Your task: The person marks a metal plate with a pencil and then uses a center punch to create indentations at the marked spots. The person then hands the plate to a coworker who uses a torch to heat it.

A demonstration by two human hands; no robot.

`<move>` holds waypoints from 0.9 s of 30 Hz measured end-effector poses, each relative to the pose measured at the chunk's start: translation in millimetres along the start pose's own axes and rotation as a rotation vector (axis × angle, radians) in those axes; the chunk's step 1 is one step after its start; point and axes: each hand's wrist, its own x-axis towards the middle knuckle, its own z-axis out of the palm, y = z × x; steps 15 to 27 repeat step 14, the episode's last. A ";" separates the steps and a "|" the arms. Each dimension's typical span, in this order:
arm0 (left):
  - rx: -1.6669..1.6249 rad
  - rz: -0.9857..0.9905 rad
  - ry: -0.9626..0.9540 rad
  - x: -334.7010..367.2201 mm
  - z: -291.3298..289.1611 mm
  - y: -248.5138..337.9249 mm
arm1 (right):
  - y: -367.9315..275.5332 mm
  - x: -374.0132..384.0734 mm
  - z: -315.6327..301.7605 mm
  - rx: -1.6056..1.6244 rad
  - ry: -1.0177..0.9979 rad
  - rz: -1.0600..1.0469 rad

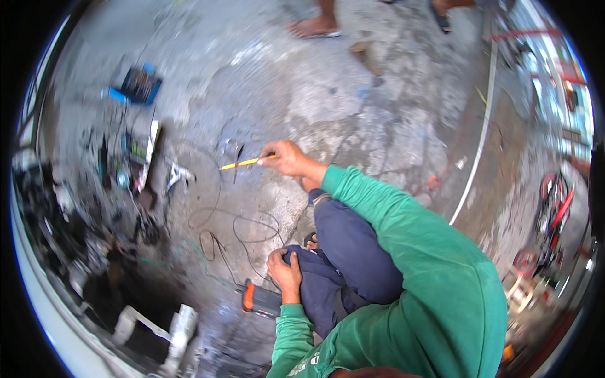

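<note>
My right hand (288, 157) reaches out over the concrete floor, its fingers closed around a thin yellow stick (249, 162). The stick's far end points to the left; its exact kind does not show clearly. A small dark slender tool (237, 154) appears just under or beside the stick, and I cannot tell whether they touch. My left hand (285, 269) rests on my bent knee in dark trousers, fingers laid over the cloth and holding nothing. Close below it lies an orange and black handheld device (259, 298) with a dark cable (220, 252) looping across the floor.
Scattered tools and metal parts (142, 157) lie on the left, below a blue box (138, 85). Dark machinery (69, 233) and a white bracket (179, 331) fill the lower left. Another person's foot (315, 27) stands at the top. A red-framed wheeled object (549, 217) is at right.
</note>
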 end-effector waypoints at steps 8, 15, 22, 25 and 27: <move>0.352 0.215 -0.570 -141.3 -41.7 12.3 | -144.6 -191.8 -163.4 0.054 0.587 0.164; 0.524 0.164 -1.019 -99.0 -207.4 156.2 | -179.7 -371.1 -296.6 0.061 1.018 0.210; 0.524 0.164 -1.019 -99.0 -207.4 156.2 | -179.7 -371.1 -296.6 0.061 1.018 0.210; 0.524 0.164 -1.019 -99.0 -207.4 156.2 | -179.7 -371.1 -296.6 0.061 1.018 0.210; 0.524 0.164 -1.019 -99.0 -207.4 156.2 | -179.7 -371.1 -296.6 0.061 1.018 0.210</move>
